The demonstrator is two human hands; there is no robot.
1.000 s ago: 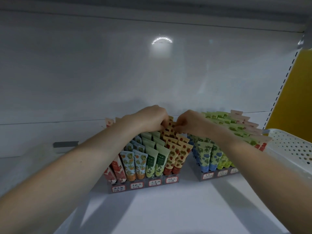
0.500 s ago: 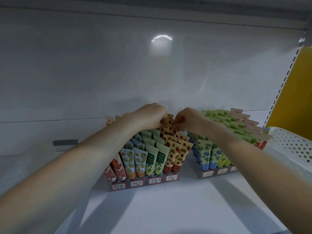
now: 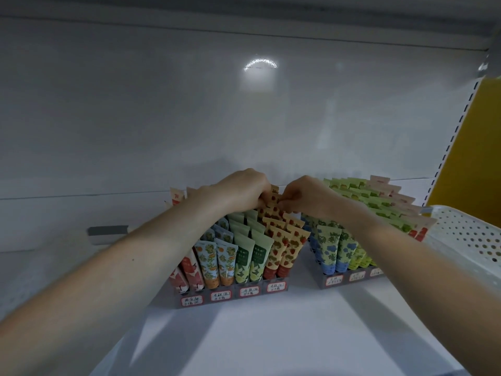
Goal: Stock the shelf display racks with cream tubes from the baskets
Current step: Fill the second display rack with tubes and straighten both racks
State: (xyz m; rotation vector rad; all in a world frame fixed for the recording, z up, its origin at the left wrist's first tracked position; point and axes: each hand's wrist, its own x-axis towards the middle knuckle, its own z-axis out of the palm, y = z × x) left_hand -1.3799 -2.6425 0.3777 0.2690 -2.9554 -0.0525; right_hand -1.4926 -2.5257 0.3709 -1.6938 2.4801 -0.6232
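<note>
- L hand (image 3: 241,189) & R hand (image 3: 306,195) close together at the back of the left grey tiered display rack (image 3: 233,295), fingers curled and pinching the crimped tops of the cream-coloured strawberry-print tubes (image 3: 282,240) in the rack's rightmost column.
- Can't tell which single tube each hand grips; fingertips hidden among the tube tops.
- Same rack, L to R: red-and-white tubes (image 3: 189,270), orange-fruit-print tubes (image 3: 217,260), plain green tubes (image 3: 250,256), then the strawberry ones. All upright, leaning back in rows; handwritten red-bordered labels (image 3: 221,296) along the front edge.
- Second grey rack (image 3: 349,278) just to the right, apart from the first: blue-flower-print tubes (image 3: 332,248) in front, yellow-green tubes (image 3: 360,194) behind.
- White perforated plastic basket (image 3: 466,234) at far right, touching/next to 2nd rack.
- All on white shelf (image 3: 271,335).
</note>
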